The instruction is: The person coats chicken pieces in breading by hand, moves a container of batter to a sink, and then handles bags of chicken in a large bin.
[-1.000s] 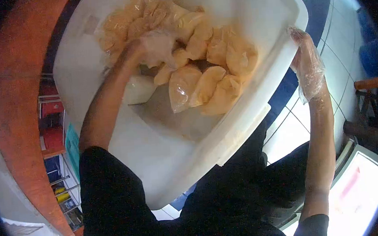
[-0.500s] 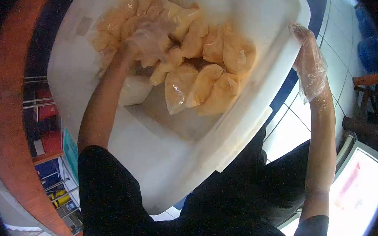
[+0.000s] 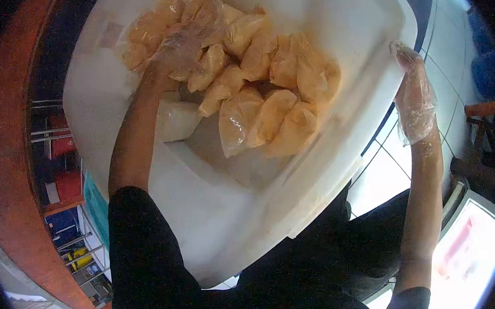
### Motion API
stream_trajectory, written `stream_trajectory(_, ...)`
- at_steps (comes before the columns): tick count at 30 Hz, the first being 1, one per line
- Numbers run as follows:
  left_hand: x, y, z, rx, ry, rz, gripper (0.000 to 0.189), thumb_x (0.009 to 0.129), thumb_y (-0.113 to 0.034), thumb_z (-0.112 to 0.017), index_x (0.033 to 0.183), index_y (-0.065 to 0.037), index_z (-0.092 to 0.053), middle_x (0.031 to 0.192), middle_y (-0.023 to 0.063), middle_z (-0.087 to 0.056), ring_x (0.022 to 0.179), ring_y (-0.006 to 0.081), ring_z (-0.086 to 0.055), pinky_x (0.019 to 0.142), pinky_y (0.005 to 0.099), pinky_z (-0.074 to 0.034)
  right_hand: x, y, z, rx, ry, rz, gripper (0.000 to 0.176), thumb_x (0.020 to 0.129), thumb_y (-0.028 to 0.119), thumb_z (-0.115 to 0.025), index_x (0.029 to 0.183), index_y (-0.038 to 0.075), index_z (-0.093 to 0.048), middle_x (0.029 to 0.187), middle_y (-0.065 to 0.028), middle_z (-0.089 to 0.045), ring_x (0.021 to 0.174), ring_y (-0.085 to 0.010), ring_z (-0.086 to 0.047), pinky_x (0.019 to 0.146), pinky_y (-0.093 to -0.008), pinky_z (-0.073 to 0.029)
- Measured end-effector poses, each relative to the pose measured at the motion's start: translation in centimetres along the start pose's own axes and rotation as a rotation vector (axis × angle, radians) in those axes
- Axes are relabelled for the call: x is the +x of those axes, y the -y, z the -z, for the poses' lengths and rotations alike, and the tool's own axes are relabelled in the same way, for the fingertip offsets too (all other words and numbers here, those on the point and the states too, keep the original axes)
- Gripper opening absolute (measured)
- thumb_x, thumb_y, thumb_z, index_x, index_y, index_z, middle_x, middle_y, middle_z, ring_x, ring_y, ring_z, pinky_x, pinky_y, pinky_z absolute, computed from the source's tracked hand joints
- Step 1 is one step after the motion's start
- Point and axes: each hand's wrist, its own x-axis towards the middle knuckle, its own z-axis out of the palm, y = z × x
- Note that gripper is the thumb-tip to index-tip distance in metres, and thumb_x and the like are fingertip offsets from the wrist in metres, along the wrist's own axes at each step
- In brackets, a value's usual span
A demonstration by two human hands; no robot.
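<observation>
A big white plastic tub [image 3: 207,227] fills the middle of the view, tilted toward me. Inside lie several clear plastic bags [image 3: 242,120] filled with an orange-tan substance. One paler, whitish bag [image 3: 178,120] rests beside my left forearm. My left hand [image 3: 187,47], in a thin clear plastic glove, lies over the bags on the far left, its fingers stretched out across them; the fingertips are partly blurred. My right hand [image 3: 414,92], gloved likewise, is closed over the tub's right rim.
White floor tiles [image 3: 387,155] show on the right. A bright lit panel [image 3: 470,247] stands at lower right, with a wooden stool [image 3: 483,110] and blue objects [image 3: 488,77] above it. On the left are an orange-brown edge [image 3: 10,173] and a rack with red items [image 3: 67,186].
In the view, the tub and bags have shifted slightly right and down, my right hand with them. My left hand has moved slightly over the bags and looks less blurred.
</observation>
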Motion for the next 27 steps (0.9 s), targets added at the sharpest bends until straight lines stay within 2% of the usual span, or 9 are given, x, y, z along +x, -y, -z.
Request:
stream_trajectory(5,-1.1,4.1,1.2,0.119,-0.167,0.051,0.112,0.057,-0.016,-0.09,0.152,-0.023,-0.033,0.152,0.0085,-0.04,0.14,0.0308,-0.038,0.114,0.0452,-0.036,-0.6,-1.0,0.6,-0.281,0.033,0.027,0.027,0.107,0.011,-0.036,0.129,-0.001,-0.047,0.128,-0.0212,-0.058,0.12,-0.0286,-0.057,0.107,-0.0397,-0.042)
stream_trajectory(6,-1.1,5.0,1.1,0.105,-0.135,0.073,0.112,0.057,-0.015,-0.09,0.152,-0.023,-0.032,0.153,0.0078,-0.039,0.14,0.0306,-0.037,0.115,0.045,-0.035,-0.8,-0.7,0.8,-0.16,0.043,-0.112,0.027,0.106,0.008,-0.039,0.129,-0.001,-0.047,0.128,-0.0207,-0.058,0.12,-0.028,-0.056,0.107,-0.0392,-0.042)
stream_trajectory(10,-0.7,6.6,-1.8,0.047,-0.014,0.099,0.114,0.058,-0.013,-0.089,0.154,-0.023,-0.028,0.156,0.005,-0.034,0.142,0.0298,-0.035,0.117,0.0444,-0.033,-0.9,1.0,0.8,-0.133,0.036,-0.074,0.034,0.105,0.022,-0.045,0.13,-0.001,-0.05,0.129,-0.0187,-0.057,0.122,-0.0261,-0.054,0.109,-0.0401,-0.038)
stream_trajectory(12,0.0,6.6,-3.1,0.033,0.026,0.103,0.115,0.059,-0.011,-0.088,0.155,-0.023,-0.026,0.158,0.0036,-0.032,0.142,0.0294,-0.035,0.118,0.0441,-0.032,0.2,3.5,0.3,0.578,-0.128,-0.64,0.052,0.101,0.042,-0.05,0.131,0.0,-0.052,0.13,-0.0166,-0.056,0.123,-0.0247,-0.051,0.11,-0.0408,-0.035)
stream_trajectory(16,1.1,5.9,-2.7,0.14,0.194,0.219,0.109,0.066,-0.017,-0.086,0.155,-0.016,-0.024,0.158,0.0038,-0.031,0.143,0.029,-0.034,0.119,0.0438,-0.03,0.7,4.3,0.1,0.747,-0.114,-0.721,0.064,0.096,0.052,-0.051,0.133,0.0,-0.052,0.132,-0.0154,-0.055,0.125,-0.0234,-0.049,0.11,-0.0406,-0.033)
stream_trajectory(22,0.9,7.4,-1.8,-0.059,0.172,0.268,0.103,0.071,-0.022,-0.083,0.154,-0.012,-0.024,0.158,0.0064,-0.03,0.142,0.0295,-0.034,0.12,0.0438,-0.028,-0.5,2.4,0.6,0.548,-0.099,-0.681,0.071,0.095,0.061,-0.049,0.134,0.002,-0.052,0.134,-0.0144,-0.053,0.128,-0.0236,-0.045,0.111,-0.0437,-0.032)
stream_trajectory(25,2.3,7.4,-3.2,-0.105,0.073,0.35,0.101,0.072,-0.024,-0.082,0.154,-0.011,-0.025,0.158,0.0078,-0.03,0.142,0.0298,-0.034,0.12,0.0438,-0.027,-1.8,-0.1,0.7,0.352,0.0,-0.398,0.068,0.097,0.059,-0.046,0.134,0.003,-0.052,0.136,-0.0142,-0.052,0.129,-0.024,-0.045,0.112,-0.0449,-0.031)
stream_trajectory(26,3.2,7.3,-4.2,-0.107,0.035,0.399,0.1,0.073,-0.025,-0.081,0.154,-0.011,-0.025,0.158,0.0082,-0.03,0.142,0.0299,-0.034,0.12,0.0439,-0.027,-2.1,-0.2,0.6,0.391,-0.014,-0.4,0.062,0.099,0.055,-0.045,0.134,0.003,-0.052,0.136,-0.0144,-0.051,0.13,-0.0243,-0.045,0.112,-0.0448,-0.031)
stream_trajectory(27,4.1,7.3,-4.9,-0.108,0.003,0.44,0.099,0.073,-0.025,-0.081,0.154,-0.011,-0.025,0.158,0.0087,-0.03,0.142,0.03,-0.034,0.12,0.0439,-0.027,-1.8,-0.2,0.6,0.155,0.035,-0.2,0.047,0.096,0.033,-0.049,0.132,0.003,-0.052,0.132,-0.0159,-0.055,0.126,-0.0263,-0.05,0.109,-0.0428,-0.037)
